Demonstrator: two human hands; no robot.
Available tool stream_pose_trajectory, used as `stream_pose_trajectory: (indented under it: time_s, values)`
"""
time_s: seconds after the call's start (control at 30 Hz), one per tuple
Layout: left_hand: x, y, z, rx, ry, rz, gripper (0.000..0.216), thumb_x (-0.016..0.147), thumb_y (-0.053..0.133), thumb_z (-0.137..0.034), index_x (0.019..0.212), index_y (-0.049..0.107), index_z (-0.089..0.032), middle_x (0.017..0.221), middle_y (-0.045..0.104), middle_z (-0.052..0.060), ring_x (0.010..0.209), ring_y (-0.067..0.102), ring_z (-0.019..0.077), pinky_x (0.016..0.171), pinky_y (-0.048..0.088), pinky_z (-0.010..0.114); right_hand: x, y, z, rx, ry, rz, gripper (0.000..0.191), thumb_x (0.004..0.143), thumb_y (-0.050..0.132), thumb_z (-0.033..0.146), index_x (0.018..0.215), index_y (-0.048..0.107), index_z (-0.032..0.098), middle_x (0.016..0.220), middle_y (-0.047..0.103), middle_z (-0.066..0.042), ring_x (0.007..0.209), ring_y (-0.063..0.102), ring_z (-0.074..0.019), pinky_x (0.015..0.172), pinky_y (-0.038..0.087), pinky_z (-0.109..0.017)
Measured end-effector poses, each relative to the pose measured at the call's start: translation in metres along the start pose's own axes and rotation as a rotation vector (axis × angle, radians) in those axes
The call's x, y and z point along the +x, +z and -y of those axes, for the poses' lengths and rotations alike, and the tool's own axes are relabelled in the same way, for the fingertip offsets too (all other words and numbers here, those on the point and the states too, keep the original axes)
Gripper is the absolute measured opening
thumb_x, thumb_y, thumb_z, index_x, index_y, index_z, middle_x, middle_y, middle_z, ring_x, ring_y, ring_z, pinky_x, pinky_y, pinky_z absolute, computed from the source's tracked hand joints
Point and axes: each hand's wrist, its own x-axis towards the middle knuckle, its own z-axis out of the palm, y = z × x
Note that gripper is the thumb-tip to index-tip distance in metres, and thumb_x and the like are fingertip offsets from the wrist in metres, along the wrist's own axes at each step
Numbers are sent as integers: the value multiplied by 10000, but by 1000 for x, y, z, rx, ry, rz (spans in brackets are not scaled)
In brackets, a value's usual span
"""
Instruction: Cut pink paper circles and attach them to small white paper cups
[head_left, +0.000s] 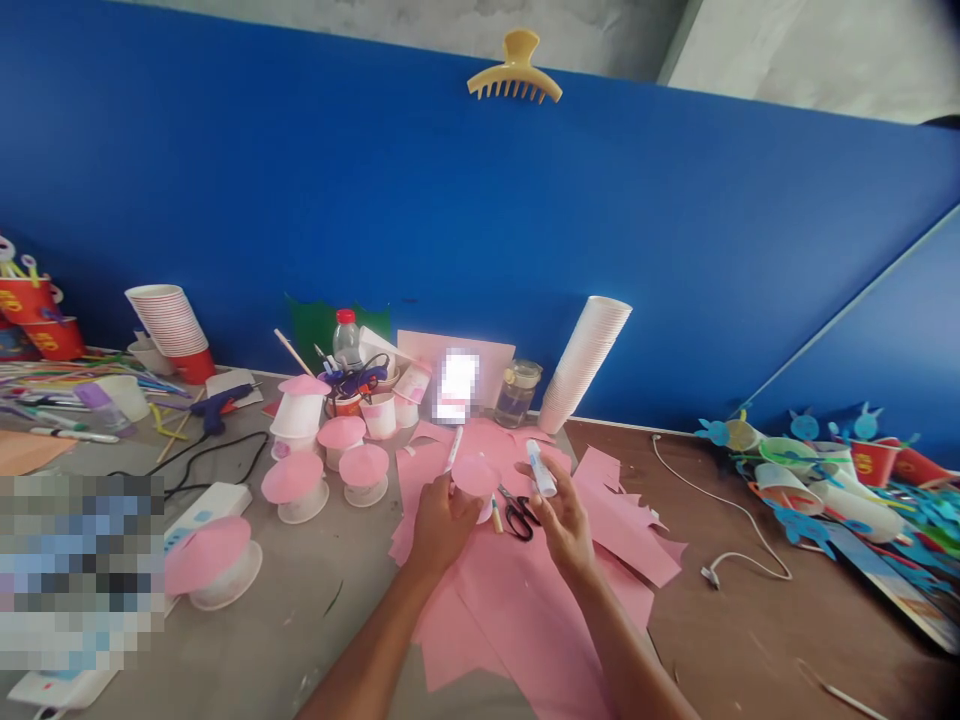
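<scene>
My left hand [444, 525] is closed on a round pink paper disc [474, 473], its fingers at the disc's near left edge. What lies under the disc is mostly hidden. In my right hand [568, 525] is a white glue stick [540, 468], gripped between thumb and fingers and tilted. Black-handled scissors [519, 518] lie between the hands on overlapping pink paper sheets [525, 610]. Beside them rests a small pale stick-like piece [496, 516]. A white pen-like strip [454, 447] lies just beyond my left hand.
Left of the hands stand several paper cups with pink tops [292, 480]. A lit phone [457, 385], a glass jar [517, 392] and a tall leaning cup stack [589, 360] stand behind. A glue gun [214, 408] and power strip [210, 510] lie left; a white cable [750, 520] right.
</scene>
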Motion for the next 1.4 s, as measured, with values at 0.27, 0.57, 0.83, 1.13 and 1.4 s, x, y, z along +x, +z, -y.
stream_pose_trajectory:
  time_s: [0.27, 0.57, 0.83, 1.13, 1.4]
  values:
    - [1, 0, 2, 14, 11, 13, 271, 739, 575, -300, 973, 564, -164, 861, 591, 67, 843, 522, 225, 714, 412, 327, 10, 3, -3, -37, -7, 1, 500, 888, 491, 451, 1345, 379, 282, 1191, 605, -119, 1063, 593, -274, 785, 519, -439]
    - [-2, -4, -2, 39, 17, 53, 266, 751, 555, -271, 1000, 547, -177, 936, 593, 82, 894, 528, 247, 725, 410, 341, 39, 41, -2, -193, -110, 147, 475, 875, 525, 355, 1318, 414, 224, 1180, 625, -117, 1109, 579, -248, 928, 462, -434]
    - [-1, -1, 3, 40, -18, 52, 307, 738, 573, -336, 990, 526, -168, 931, 587, 89, 878, 524, 254, 709, 407, 339, 32, 56, -18, -411, -234, 159, 510, 777, 598, 237, 1276, 489, 244, 1172, 615, -108, 1129, 534, -287, 968, 420, -476]
    - [0, 1, 4, 54, -22, 72, 375, 744, 555, -329, 1073, 521, -152, 968, 585, 102, 908, 512, 264, 742, 417, 354, 31, 55, -22, -376, -161, 176, 537, 769, 597, 209, 1289, 467, 245, 1154, 625, -92, 1097, 544, -267, 946, 427, -449]
    - [0, -1, 0, 54, -44, 78, 393, 735, 572, -319, 1087, 521, -152, 996, 595, 102, 916, 515, 263, 760, 421, 359, 31, 54, -24, -315, -154, 169, 552, 756, 629, 196, 1280, 462, 248, 1135, 643, -87, 1148, 526, -269, 984, 399, -463]
